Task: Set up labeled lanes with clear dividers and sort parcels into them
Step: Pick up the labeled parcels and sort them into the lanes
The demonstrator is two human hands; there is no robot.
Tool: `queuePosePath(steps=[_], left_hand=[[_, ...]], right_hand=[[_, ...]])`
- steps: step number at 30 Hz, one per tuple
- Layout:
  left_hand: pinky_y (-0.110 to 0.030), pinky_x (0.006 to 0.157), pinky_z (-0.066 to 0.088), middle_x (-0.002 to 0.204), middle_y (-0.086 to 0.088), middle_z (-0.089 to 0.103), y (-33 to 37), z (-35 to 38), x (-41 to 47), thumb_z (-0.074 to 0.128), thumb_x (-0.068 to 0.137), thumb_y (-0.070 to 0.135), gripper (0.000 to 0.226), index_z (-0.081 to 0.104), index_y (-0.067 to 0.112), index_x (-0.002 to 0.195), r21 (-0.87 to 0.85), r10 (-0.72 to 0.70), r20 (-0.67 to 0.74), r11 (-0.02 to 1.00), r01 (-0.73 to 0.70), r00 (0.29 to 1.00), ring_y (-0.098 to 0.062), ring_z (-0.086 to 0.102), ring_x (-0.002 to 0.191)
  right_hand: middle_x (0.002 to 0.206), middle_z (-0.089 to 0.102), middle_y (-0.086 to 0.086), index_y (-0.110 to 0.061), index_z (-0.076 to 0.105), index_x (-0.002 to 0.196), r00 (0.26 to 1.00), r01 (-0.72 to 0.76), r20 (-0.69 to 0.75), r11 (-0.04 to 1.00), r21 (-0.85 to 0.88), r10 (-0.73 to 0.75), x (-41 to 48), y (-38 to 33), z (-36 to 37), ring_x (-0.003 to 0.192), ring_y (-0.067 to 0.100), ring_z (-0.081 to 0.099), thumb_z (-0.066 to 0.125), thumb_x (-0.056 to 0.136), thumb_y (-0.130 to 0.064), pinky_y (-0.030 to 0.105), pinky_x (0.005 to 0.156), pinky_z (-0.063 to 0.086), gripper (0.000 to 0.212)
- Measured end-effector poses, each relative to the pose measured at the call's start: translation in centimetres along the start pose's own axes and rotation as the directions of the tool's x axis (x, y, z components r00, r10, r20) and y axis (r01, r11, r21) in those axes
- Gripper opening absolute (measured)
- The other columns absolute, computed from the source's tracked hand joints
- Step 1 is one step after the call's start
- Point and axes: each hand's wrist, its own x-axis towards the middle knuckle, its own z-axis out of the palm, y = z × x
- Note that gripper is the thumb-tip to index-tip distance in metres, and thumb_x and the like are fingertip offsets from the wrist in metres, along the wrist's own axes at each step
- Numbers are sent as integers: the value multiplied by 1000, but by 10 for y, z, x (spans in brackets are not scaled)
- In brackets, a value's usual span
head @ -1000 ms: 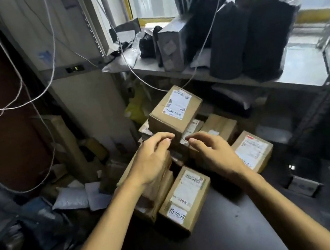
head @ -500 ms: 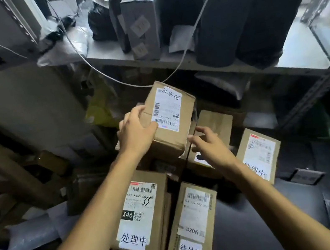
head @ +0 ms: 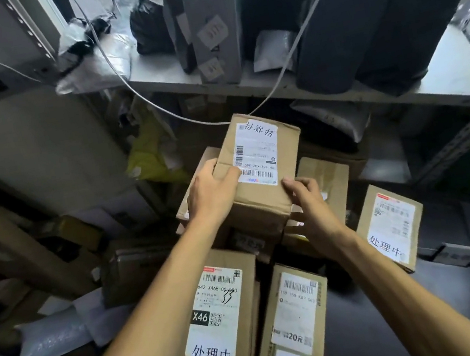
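Note:
A brown cardboard parcel (head: pixel 262 182) with a white shipping label sits on top of a pile of boxes. My left hand (head: pixel 210 194) grips its left side, thumb on the top face. My right hand (head: pixel 311 208) holds its lower right corner, fingers curled round the edge. In front of the pile lie two labelled boxes: one marked X46 (head: pixel 220 315) on the left and one with a 20 sticker (head: pixel 293 321) beside it. A third labelled box (head: pixel 393 225) leans to the right.
A grey metal shelf (head: pixel 442 78) above carries black and grey wrapped packages (head: pixel 370 6) and a grey box (head: pixel 210 25). A white cable (head: pixel 129 86) hangs across the front. A yellow bag (head: pixel 151 158) and padded mailers (head: pixel 54 335) lie left. The dark table (head: pixel 379 325) is in front.
My left hand stays on the top parcel's left side; my right hand has come up to grip its lower right corner. The view has moved closer.

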Motion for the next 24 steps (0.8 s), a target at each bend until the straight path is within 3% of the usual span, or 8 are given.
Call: queuePosePath(steps=[5, 8, 11, 13, 15, 18, 21, 24], left_hand=[[-29, 70, 42, 94, 13, 67, 11, -1, -25, 54, 85, 42, 23, 64, 33, 103, -42, 43, -13, 998, -43, 999, -14, 59, 92], [-28, 78, 46, 109, 9, 66, 19, 5, -46, 62, 85, 37, 33, 58, 28, 116, -210, 60, 4, 976, -58, 998, -13, 60, 102], [-28, 95, 43, 137, -4, 51, 27, 18, -73, 70, 82, 34, 68, 38, 19, 140, -356, 19, 51, 935, 0, 999, -18, 51, 122], [-39, 108, 40, 145, -6, 42, 34, 27, -93, 74, 68, 47, 99, 24, 22, 149, -352, -41, 116, 932, 80, 992, -22, 47, 128], [-47, 106, 43, 142, -7, 44, 41, 35, -115, 76, 55, 55, 114, 17, 30, 150, -388, -94, 158, 909, 149, 983, -27, 51, 123], [-45, 101, 49, 138, -1, 50, 52, 54, -152, 84, 42, 60, 131, 16, 34, 150, -496, -98, 201, 848, 187, 975, -23, 57, 118], [-49, 113, 33, 146, 9, 45, 62, 76, -191, 86, 30, 71, 146, 12, 39, 152, -549, -78, 247, 811, 205, 966, -14, 45, 131], [-53, 115, 27, 133, 14, 44, 73, 92, -230, 82, 31, 74, 154, -2, 38, 154, -525, -56, 286, 826, 205, 957, -11, 39, 130]], right_hand=[[112, 60, 6, -26, 42, 105, 1000, 24, 12, 996, 89, -25, -24, -7, -13, 84, 24, 68, 79, 56, -64, 42, 66, 55, 72], [127, 57, 10, -30, 37, 129, 998, 51, -38, 995, 85, -48, -50, -12, -27, 98, 27, 69, 81, 53, -62, 36, 59, 57, 94], [136, 53, 10, -45, 17, 150, 998, 50, -35, 993, 106, -47, -75, -17, -50, 107, 30, 68, 85, 56, -53, 42, 65, 62, 116], [134, 56, 5, -46, 9, 153, 998, 64, -19, 984, 164, -62, -95, -21, -70, 98, 27, 73, 87, 69, -38, 49, 70, 62, 115], [127, 57, -3, -46, 8, 153, 997, 78, -13, 978, 195, -77, -113, -24, -90, 91, 24, 75, 82, 77, -27, 51, 72, 62, 107], [130, 59, 7, -46, 12, 149, 995, 94, -10, 946, 311, -95, -143, -25, -116, 96, 32, 74, 80, 80, -18, 56, 73, 61, 100], [131, 62, 9, -40, 23, 142, 988, 152, -29, 905, 397, -153, -167, -25, -137, 95, 32, 75, 79, 82, -14, 50, 67, 62, 87], [132, 64, 10, -40, 3, 151, 982, 186, -55, 880, 438, -180, -188, -26, -156, 102, 35, 72, 80, 82, -16, 60, 83, 57, 106]])
